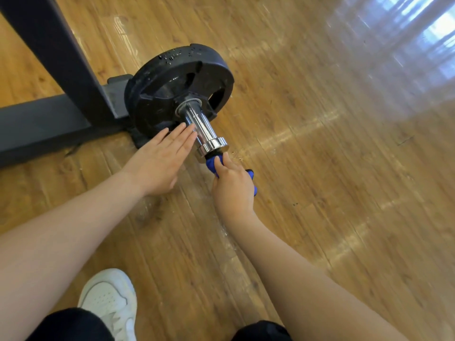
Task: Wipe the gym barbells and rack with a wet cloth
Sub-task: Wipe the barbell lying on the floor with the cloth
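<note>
**Cloth at the end of a barbell sleeve**

Centre of the frame: a chrome barbell sleeve (197,126) projects toward the viewer from a black weight plate (172,87), whose upper rim carries water droplets. The right hand (232,185), just below the sleeve's end collar, grips a bunched blue cloth (211,164) and presses it against the end face. The left hand (157,161), at centre left, lies flat with straight fingers together, the fingertips touching the sleeve's side. Upper left: the dark rack frame (61,70) stands on the wooden floor (320,168). Bottom left: a white shoe (110,299).
</note>
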### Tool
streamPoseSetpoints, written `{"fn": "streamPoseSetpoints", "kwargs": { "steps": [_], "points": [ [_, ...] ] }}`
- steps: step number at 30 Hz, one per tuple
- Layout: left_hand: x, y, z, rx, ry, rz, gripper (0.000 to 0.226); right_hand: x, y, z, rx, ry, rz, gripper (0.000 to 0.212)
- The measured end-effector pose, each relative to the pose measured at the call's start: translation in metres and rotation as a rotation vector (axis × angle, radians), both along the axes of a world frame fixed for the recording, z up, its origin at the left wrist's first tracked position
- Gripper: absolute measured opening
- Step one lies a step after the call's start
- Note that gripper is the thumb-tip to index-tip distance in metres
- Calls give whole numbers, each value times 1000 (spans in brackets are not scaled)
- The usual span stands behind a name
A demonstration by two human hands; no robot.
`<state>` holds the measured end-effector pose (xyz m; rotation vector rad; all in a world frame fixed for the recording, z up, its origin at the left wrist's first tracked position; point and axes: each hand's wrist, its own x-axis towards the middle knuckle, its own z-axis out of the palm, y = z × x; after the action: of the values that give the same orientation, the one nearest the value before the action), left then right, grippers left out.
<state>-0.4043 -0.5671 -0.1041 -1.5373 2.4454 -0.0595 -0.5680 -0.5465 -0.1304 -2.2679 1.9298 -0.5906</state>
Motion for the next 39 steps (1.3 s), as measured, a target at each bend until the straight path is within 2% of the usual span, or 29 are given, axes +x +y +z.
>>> {"fn": "streamPoseSetpoints", "kwargs": {
  "steps": [6,13,19,24,28,32,34,36,38,39],
  "points": [
    [4,5,0,33,-25,-9,83,-26,32,-5,-57,60,74,44],
    [1,-5,0,3,-31,-35,83,4,-4,5,-79,64,6,34],
    [-5,-1,-5,14,-56,-111,83,-22,26,2,-42,109,43,42],
    [0,-6,-4,6,-72,-123,81,-4,11,3,-33,-14,-81,25],
    [-3,-3,-5,20,-84,-109,81,14,-5,2,-78,-2,-133,29],
    [-3,0,-5,32,-63,-94,82,-4,12,6,5,49,-80,34],
    [-1,-3,-5,25,-60,-97,81,-20,24,11,106,68,-48,23],
    [2,-6,-2,20,-45,-82,80,-26,19,22,169,-15,-88,17],
    [4,-9,0,9,-30,-50,81,-17,5,39,-27,-138,-82,20],
    [5,-9,1,10,-24,-29,81,-9,-3,42,-164,-153,-2,20]
  ]
}}
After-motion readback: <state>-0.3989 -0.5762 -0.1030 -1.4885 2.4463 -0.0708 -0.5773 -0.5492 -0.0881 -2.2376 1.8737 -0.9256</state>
